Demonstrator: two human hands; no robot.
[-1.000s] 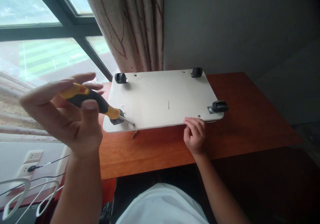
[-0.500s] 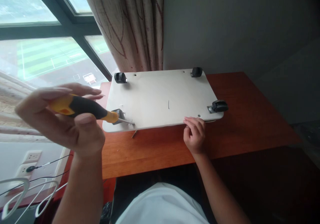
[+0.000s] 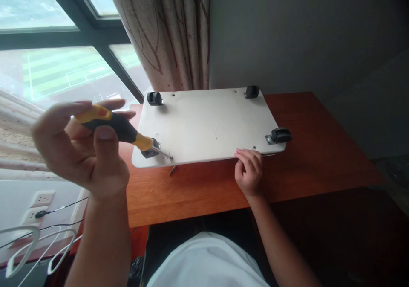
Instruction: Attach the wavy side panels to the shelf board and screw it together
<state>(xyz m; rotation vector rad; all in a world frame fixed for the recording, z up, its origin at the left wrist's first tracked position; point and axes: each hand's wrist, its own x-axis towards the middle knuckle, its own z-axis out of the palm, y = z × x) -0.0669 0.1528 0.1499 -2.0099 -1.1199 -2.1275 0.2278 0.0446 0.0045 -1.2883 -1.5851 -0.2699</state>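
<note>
A yellow-and-black screwdriver is gripped in my left hand, tilted, its shaft running down to a screw near the front left corner of a white board. The board lies on the wooden table with black casters at its corners. One caster is partly hidden behind the screwdriver; another caster is at the front right. My right hand is curled at the board's front edge, fingertips resting on it; whether it pinches the edge is hard to see.
The reddish wooden table extends to the right. A thin metal piece sticks out below the board's front edge. A patterned curtain and window are behind at left. Wall sockets, cables and a white tubular frame are at lower left.
My left hand has turned the screwdriver handle and shifted slightly right; its tip stays at the screw. My right hand stays at the board's edge.
</note>
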